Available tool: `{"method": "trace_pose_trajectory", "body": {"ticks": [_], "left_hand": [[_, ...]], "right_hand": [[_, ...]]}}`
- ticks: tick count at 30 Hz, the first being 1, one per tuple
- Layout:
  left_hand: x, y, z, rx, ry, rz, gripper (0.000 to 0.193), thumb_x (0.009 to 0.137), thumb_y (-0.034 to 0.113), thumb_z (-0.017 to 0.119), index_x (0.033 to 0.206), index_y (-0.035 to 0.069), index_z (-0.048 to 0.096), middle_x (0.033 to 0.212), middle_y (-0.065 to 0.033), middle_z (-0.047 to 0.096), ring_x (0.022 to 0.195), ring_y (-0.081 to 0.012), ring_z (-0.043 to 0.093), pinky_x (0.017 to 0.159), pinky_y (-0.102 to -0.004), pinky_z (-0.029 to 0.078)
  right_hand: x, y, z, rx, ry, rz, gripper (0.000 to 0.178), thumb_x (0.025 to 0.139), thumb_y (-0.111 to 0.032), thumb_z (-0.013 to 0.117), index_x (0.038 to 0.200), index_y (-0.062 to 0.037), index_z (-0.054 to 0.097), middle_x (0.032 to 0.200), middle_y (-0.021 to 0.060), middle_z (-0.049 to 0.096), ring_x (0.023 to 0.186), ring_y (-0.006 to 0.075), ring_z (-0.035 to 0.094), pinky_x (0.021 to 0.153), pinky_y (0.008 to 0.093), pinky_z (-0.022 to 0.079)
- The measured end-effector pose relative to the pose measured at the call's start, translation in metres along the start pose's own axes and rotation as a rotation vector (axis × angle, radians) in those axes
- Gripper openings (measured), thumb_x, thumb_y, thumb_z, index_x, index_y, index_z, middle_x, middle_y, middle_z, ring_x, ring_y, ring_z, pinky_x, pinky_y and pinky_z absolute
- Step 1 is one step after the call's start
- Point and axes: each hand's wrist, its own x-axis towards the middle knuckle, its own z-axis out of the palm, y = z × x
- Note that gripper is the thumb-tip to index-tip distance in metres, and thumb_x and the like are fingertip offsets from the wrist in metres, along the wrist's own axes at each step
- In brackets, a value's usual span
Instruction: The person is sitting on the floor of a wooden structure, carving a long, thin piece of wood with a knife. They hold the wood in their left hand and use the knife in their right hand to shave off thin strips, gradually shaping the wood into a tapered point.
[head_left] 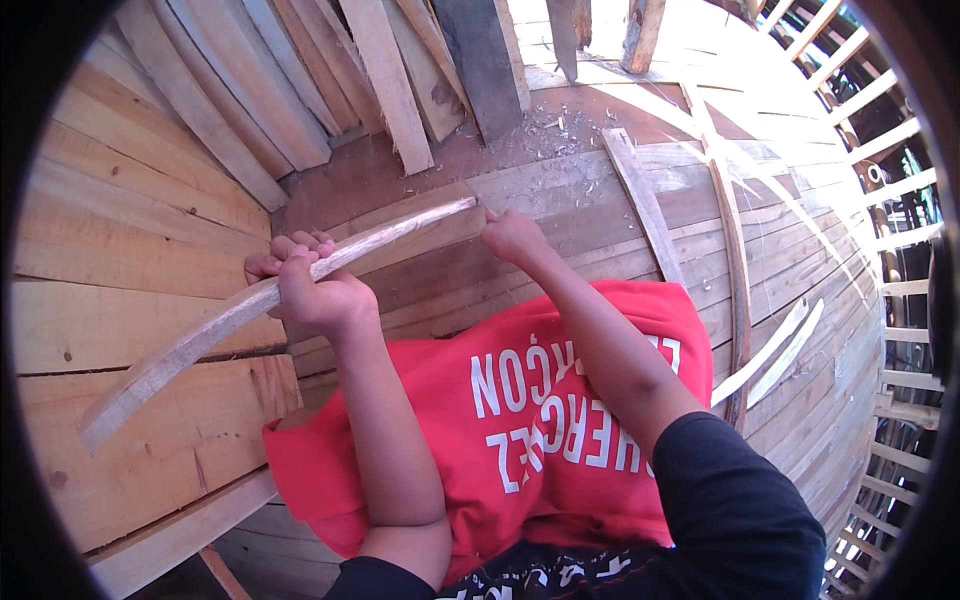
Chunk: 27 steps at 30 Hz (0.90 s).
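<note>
A long, slightly bent wooden strip slants up from the lower left to the middle of the view. My left hand is wrapped round it near its middle. Just beyond the strip's pale far end, my right hand is closed, its knuckles close to the tip. A thin dark bit shows between that hand and the wood, too small to name. Red cloth with white lettering covers my lap beneath both forearms.
Planks lean in a row at the back left, beside a wall of wide boards. Shavings litter the slatted floor. Loose strips and two pale curved pieces lie to the right, before a slatted railing.
</note>
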Motion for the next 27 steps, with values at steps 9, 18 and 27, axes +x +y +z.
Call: {"method": "trace_pose_trajectory", "body": {"ticks": [9, 18, 27], "left_hand": [[0.006, 0.003, -0.004, -0.008, -0.070, 0.059, 0.025, 0.068, 0.005, 0.052, 0.078, 0.014, 0.032, 0.060, 0.0005, 0.035, 0.056, -0.0135, 0.037, 0.061, -0.0330, 0.041], [0.007, 0.005, -0.008, -0.169, -0.381, 0.115, 0.028, 0.061, 0.005, 0.048, 0.083, 0.015, 0.035, 0.062, -0.0001, 0.034, 0.054, -0.0130, 0.034, 0.057, -0.0283, 0.037], [0.003, 0.000, -0.008, -0.161, -0.275, 0.081, 0.026, 0.063, 0.006, 0.048, 0.083, 0.015, 0.036, 0.063, 0.0001, 0.033, 0.053, -0.0133, 0.033, 0.057, -0.0294, 0.037]], "right_hand": [[-0.040, -0.071, -0.027, -0.086, -0.216, -0.081, 0.054, 0.098, -0.039, 0.041, 0.111, 0.0094, 0.061, 0.108, 0.0314, 0.064, 0.108, 0.0460, 0.059, 0.096, 0.0493, 0.046], [-0.036, -0.065, -0.025, 0.056, -0.202, -0.072, 0.059, 0.098, -0.039, 0.041, 0.097, 0.0149, 0.064, 0.100, 0.0359, 0.064, 0.102, 0.0482, 0.062, 0.088, 0.0498, 0.050], [-0.028, -0.044, -0.002, 0.020, -0.134, -0.036, 0.058, 0.099, -0.039, 0.040, 0.103, 0.0148, 0.061, 0.106, 0.0366, 0.061, 0.107, 0.0484, 0.058, 0.093, 0.0488, 0.046]]}}
